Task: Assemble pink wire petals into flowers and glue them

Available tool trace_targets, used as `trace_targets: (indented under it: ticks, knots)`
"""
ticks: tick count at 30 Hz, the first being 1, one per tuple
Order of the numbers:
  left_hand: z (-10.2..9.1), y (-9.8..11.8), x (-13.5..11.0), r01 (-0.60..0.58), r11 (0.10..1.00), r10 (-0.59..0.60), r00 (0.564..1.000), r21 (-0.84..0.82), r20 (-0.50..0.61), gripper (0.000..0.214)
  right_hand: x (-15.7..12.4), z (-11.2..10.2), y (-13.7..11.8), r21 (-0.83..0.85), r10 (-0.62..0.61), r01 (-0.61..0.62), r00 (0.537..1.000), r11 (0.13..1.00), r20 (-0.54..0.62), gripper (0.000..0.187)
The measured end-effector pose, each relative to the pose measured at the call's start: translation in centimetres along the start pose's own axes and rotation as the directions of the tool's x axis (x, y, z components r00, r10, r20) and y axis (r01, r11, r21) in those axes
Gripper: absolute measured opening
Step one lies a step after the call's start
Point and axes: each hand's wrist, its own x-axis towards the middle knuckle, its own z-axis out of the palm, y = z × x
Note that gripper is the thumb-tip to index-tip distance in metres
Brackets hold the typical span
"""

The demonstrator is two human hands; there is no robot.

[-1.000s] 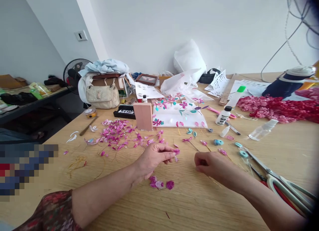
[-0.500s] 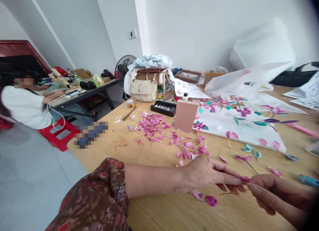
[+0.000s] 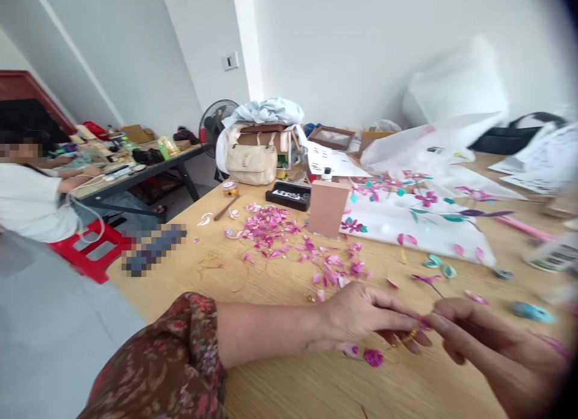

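Note:
My left hand (image 3: 356, 313) reaches across the table, its thumb and fingers pinched on a small magenta petal (image 3: 423, 324). Golden twisted wire (image 3: 410, 335) runs from the petal past the left fingers. My right hand (image 3: 487, 347) meets it from the right, thumb and forefinger closed at the petal's other end. Part of the petal is hidden by the fingertips. Below the left hand lies a dark magenta flower piece (image 3: 374, 357) next to a paler petal. Behind my right hand is a magenta flower on a dark stem (image 3: 427, 279).
Pink petals (image 3: 271, 226) are heaped mid-table. Beyond stand an upright pinkish block (image 3: 329, 208), a black tray (image 3: 288, 196) and a canvas bag (image 3: 251, 163). Finished flowers lie on a white sheet (image 3: 388, 226). A teal object (image 3: 533, 312) sits at right. Another person (image 3: 34, 196) sits at a far table.
The view has turned slightly right, so the scene sits further left. Both hands keep their pinch on the petal. More of the golden wire shows under the left fingers.

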Motion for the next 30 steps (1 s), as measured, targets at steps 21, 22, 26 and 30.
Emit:
trace_targets:
  ticks: [21, 22, 26, 30]
  knots:
    - [0.5, 0.6, -0.3, -0.024, 0.998, 0.026, 0.999, -0.051, 0.041, 0.026, -1.0, 1.2, -1.5, 0.051, -0.017, 0.022, 0.994, 0.998, -0.105, 0.021]
    - [0.6, 0.5, -0.3, -0.03, 0.999, 0.03, 0.999, -0.029, 0.015, 0.025, -1.0, 1.2, -1.5, 0.033, -0.024, 0.028, 0.994, 0.999, -0.11, 0.021]
    - [0.7, 0.4, -0.2, -0.044, 0.999, 0.046, 0.997, 0.032, -0.06, 0.021, -0.9, 1.1, -1.7, 0.07, -0.015, 0.02, 0.997, 0.997, -0.07, 0.022]
    - [0.5, 0.5, -0.1, -0.049, 0.998, 0.051, 0.996, 0.024, -0.068, 0.019, -0.8, 0.6, -2.5, 0.232, 0.102, -0.105, 0.995, 0.967, 0.024, 0.021]
